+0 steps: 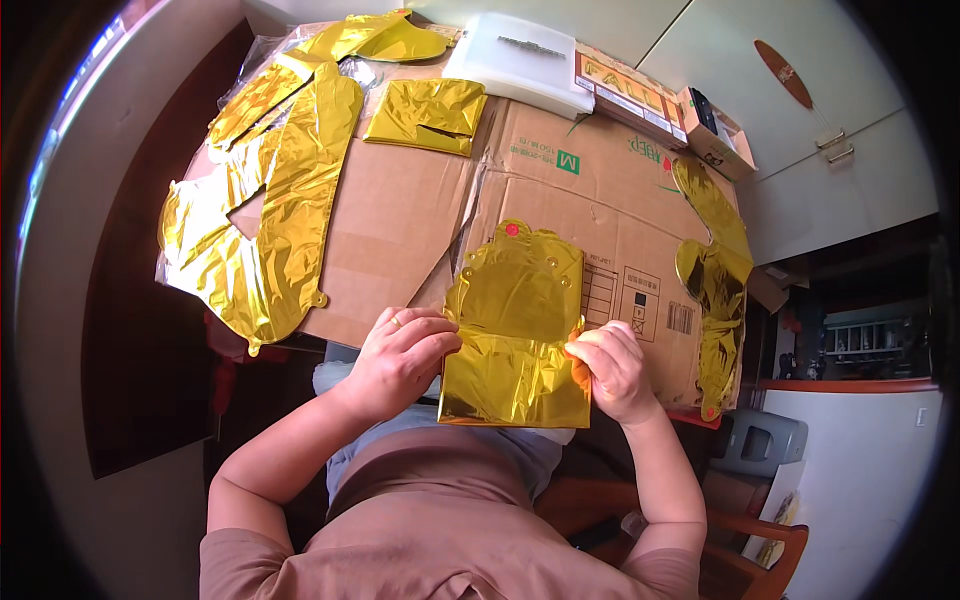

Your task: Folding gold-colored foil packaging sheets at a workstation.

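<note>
A flat gold foil balloon [515, 330] lies folded at the near edge of a flattened cardboard sheet [400, 215]. My left hand [400, 355] pinches its left edge; a ring shows on one finger. My right hand [612, 368] grips its right edge. The lower half of the balloon hangs over the cardboard's edge above my lap. A small red dot marks the balloon's top tab.
Several more gold foil balloons lie around: a large one [265, 215] at the left, a folded one [428, 115] at the back, one [715, 280] draped on the right. A white plastic box [520, 62], a flat printed box [630, 95] and a small open carton [718, 135] sit at the back.
</note>
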Available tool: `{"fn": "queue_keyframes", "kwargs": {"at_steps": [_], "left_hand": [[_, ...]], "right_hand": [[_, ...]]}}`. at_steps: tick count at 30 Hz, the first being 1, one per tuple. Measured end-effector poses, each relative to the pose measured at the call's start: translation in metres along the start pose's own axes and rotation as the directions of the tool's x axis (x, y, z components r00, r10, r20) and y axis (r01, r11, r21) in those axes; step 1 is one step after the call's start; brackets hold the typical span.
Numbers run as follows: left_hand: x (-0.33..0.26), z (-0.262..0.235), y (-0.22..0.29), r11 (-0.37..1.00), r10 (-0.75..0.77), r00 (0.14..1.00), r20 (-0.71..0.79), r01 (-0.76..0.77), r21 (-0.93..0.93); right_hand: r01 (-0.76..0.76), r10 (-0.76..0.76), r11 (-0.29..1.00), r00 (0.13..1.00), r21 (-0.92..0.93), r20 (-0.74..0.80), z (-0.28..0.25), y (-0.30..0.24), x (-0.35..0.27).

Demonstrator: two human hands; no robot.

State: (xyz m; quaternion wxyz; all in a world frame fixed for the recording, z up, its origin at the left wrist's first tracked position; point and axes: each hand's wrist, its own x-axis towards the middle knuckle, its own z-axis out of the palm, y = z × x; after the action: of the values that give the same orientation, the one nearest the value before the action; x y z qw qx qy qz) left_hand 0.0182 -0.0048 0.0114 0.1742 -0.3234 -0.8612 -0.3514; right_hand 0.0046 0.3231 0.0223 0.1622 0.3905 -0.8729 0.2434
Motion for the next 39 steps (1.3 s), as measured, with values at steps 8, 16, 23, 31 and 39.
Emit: {"fn": "queue_keyframes", "kwargs": {"at_steps": [8, 16, 23, 31, 39], "left_hand": [[-0.004, 0.003, -0.006, 0.998, 0.055, 0.998, 0.023, -0.054, -0.030], [-0.002, 0.002, -0.007, 0.997, 0.041, 0.998, 0.043, -0.038, -0.068], [0.011, -0.001, -0.009, 0.981, -0.158, 0.985, 0.076, 0.165, -0.100], [0.028, 0.000, -0.001, 0.838, -0.510, 0.842, 0.175, 0.532, -0.120], [0.034, 0.002, 0.001, 0.785, -0.571, 0.798, 0.191, 0.599, -0.156]], "right_hand": [[0.012, -0.013, 0.999, 1.000, -0.053, -0.005, -0.002, -0.001, 0.000], [-0.001, 0.001, 1.000, 1.000, -0.001, 0.025, -0.004, 0.001, 0.001], [-0.217, 0.195, 0.960, 0.972, 0.177, 0.135, -0.005, 0.006, 0.009], [-0.831, 0.578, 0.506, 0.526, 0.232, 0.623, -0.018, 0.016, 0.036], [-0.905, 0.656, 0.321, 0.425, 0.279, 0.624, -0.022, 0.017, 0.043]]}}
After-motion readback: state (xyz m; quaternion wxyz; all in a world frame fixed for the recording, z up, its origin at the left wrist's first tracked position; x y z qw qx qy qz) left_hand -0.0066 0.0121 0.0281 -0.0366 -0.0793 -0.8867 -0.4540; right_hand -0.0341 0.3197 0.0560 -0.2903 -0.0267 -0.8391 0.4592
